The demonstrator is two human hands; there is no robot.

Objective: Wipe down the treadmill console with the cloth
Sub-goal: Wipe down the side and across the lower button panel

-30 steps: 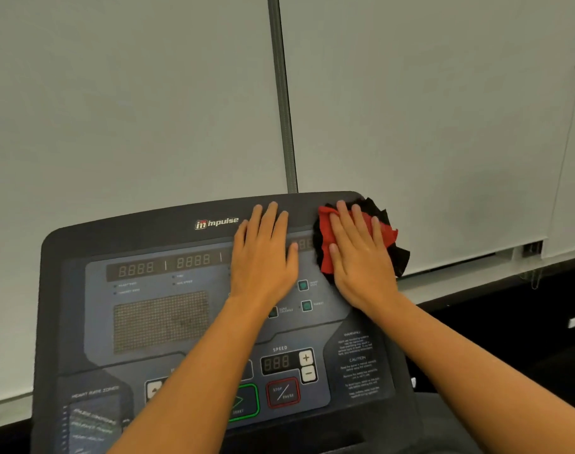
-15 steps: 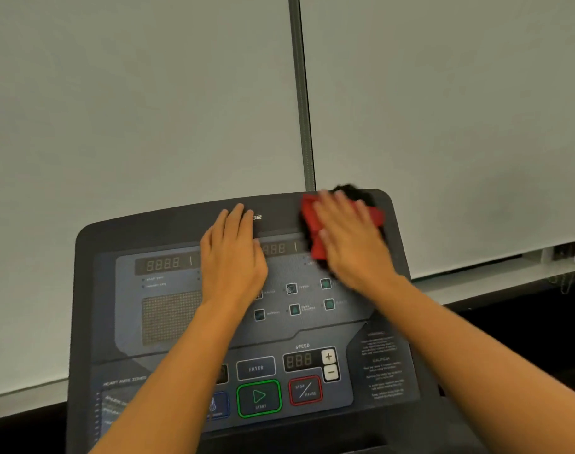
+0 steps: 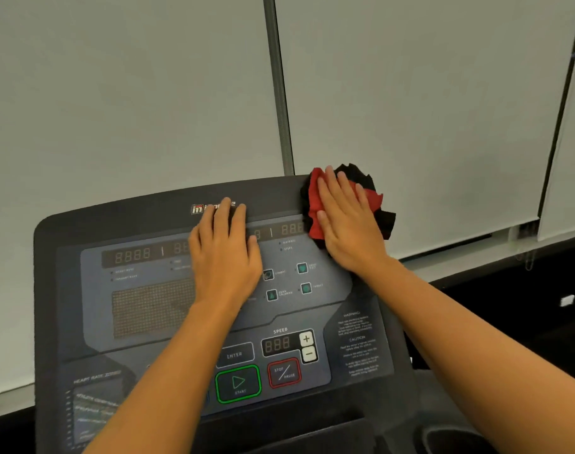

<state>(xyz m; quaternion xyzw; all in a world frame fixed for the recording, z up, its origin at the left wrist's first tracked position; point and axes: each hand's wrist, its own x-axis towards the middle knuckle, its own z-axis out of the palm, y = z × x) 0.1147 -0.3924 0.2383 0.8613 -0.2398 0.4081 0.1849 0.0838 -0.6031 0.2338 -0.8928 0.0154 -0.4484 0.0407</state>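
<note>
The dark grey treadmill console (image 3: 116,224) fills the lower half of the head view, with number displays, a green start button and a red stop button. A crumpled red and black cloth (image 3: 371,194) lies on the console's top right corner and hangs a little past its edge. My right hand (image 3: 348,224) presses flat on the cloth, fingers together and pointing up. My left hand (image 3: 225,253) rests flat on the middle of the console, its fingertips over the brand logo, holding nothing.
White roller blinds (image 3: 116,93) hang right behind the console, split by a grey vertical frame (image 3: 279,93). A window sill (image 3: 469,253) runs to the right. A round cup holder (image 3: 456,440) sits at the console's lower right.
My right hand has slid the cloth back out to the console's top right corner. My left hand stays flat near the logo. The view has shifted a little.
</note>
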